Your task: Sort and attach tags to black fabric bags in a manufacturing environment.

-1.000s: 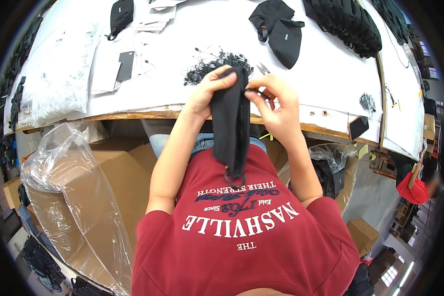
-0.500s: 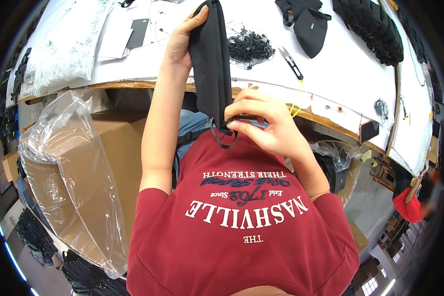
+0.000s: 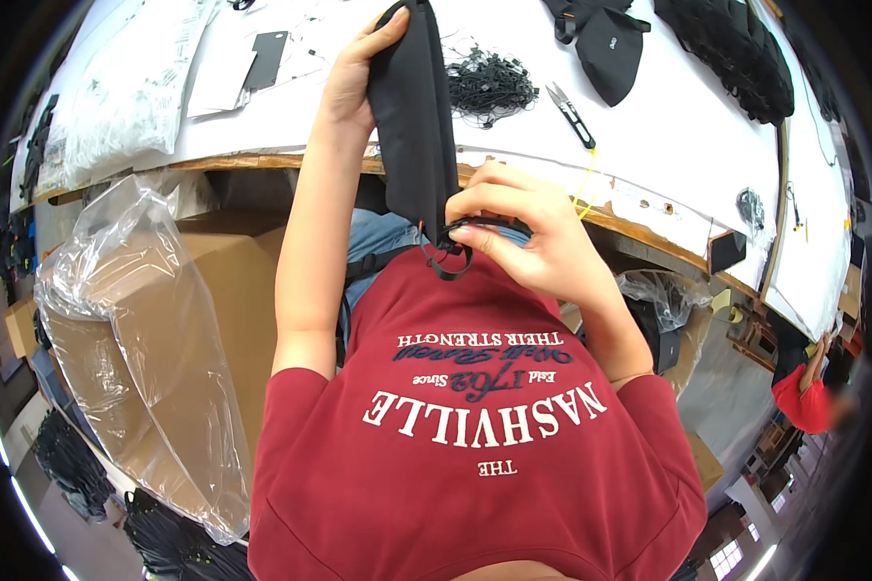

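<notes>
Well to the left of the left grip (image 3: 357, 85), a clear plastic bag (image 3: 131, 257) drapes a brown carton (image 3: 231, 300); nearer it on the table (image 3: 669, 160) lie white cards (image 3: 221, 82). The left grip is closed around the far part of a black pouch (image 3: 412, 116), thumb on its face, the fingers mostly hidden behind. The pouch hangs between both grips, long and narrow, its long axis running almost straight away from the wearer, far end leaning slightly left. Its near end, with a small black loop (image 3: 452, 273), points toward the red shirt (image 3: 475, 387). A heap of black cords (image 3: 492, 89) lies beyond the right grip (image 3: 533, 242), which is pinched closed, thumb and forefinger at the pouch's near end; the exact part between them is unclear. Beyond the right grip and slightly right, snips (image 3: 574, 118) point away.
</notes>
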`<action>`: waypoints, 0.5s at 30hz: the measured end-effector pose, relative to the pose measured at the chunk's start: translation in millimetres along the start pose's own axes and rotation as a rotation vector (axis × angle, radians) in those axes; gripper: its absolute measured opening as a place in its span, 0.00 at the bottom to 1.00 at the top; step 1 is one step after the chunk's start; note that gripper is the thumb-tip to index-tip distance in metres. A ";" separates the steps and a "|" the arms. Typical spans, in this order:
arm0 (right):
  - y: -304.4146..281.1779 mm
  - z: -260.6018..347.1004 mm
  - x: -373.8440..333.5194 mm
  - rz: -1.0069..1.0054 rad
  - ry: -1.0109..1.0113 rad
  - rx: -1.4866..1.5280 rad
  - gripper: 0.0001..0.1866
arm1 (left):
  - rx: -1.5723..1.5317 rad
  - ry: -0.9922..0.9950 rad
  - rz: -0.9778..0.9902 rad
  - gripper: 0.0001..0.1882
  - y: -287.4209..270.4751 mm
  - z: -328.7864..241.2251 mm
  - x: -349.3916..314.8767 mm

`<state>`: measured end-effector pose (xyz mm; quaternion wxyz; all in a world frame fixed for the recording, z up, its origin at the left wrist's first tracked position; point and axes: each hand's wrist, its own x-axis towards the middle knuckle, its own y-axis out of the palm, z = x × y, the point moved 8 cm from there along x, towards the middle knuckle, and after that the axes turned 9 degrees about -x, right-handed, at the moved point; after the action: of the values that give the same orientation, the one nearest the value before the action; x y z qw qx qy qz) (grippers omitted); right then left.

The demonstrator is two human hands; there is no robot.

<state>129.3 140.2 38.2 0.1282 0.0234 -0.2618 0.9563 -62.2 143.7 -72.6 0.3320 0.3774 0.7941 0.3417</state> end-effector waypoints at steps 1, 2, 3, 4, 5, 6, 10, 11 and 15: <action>1.4 -1.5 -0.6 0.010 -0.016 0.013 0.06 | 0.002 -0.003 0.007 0.13 0.7 -1.9 -3.2; 1.4 -3.6 -2.1 0.003 -0.016 0.010 0.06 | -0.002 0.049 0.050 0.11 3.9 -9.3 -6.7; 0.8 -10.0 -3.6 -0.013 0.038 0.070 0.09 | -0.004 0.103 0.094 0.10 8.7 -15.5 -10.5; -0.4 -16.3 -3.8 -0.031 0.091 0.129 0.11 | 0.045 0.173 0.012 0.09 4.8 -21.0 -12.3; -0.2 -16.0 -4.3 -0.042 0.086 0.123 0.11 | 0.049 0.174 0.025 0.09 8.1 -21.2 -16.0; -6.1 -22.4 -6.9 -0.149 0.175 0.179 0.15 | 0.085 0.183 -0.097 0.10 1.3 -22.8 -21.8; -24.6 -72.9 -16.3 -0.234 0.472 0.383 0.17 | 0.216 0.218 -0.134 0.25 11.8 -25.0 -62.3; -31.0 -87.8 -20.8 -0.233 0.556 0.512 0.17 | 0.220 0.218 -0.126 0.25 12.1 -25.2 -70.6; -32.0 -110.7 -34.6 -0.219 0.591 0.944 0.16 | 1.146 0.519 0.345 0.54 62.5 -37.7 -104.7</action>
<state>173.4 214.7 -45.2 0.2699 -0.1636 0.2453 0.9166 -16.8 76.3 25.8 -0.1840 0.5221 0.8328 -0.0075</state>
